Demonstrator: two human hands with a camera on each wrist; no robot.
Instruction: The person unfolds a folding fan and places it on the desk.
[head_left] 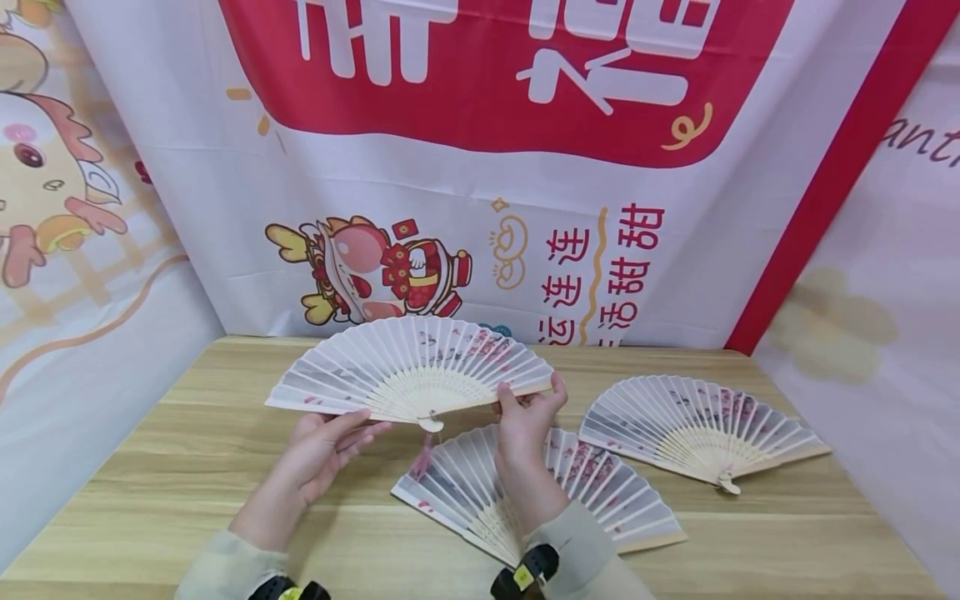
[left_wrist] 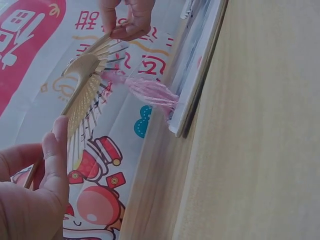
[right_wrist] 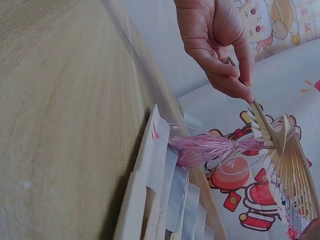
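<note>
An unfolded folding fan (head_left: pixel 420 367) with pale ribs and printed blossoms is held up above the table between both hands. My left hand (head_left: pixel 322 454) pinches its left outer stick between thumb and fingers. On the opposite side, my right hand (head_left: pixel 528 425) grips the right outer stick, thumb in front. From the fan's pivot hangs a pink tassel (right_wrist: pixel 205 148), which in the head view overlaps a second spread fan (head_left: pixel 592 483) lying on the table below. My right forearm hides part of that second fan.
A third open fan (head_left: pixel 697 425) lies at the right of the wooden table (head_left: pixel 360 550). Behind the table hangs a white and red printed cloth (head_left: pixel 480 183), close to the far edge. More printed cloth (head_left: pixel 82 350) hangs along the left side.
</note>
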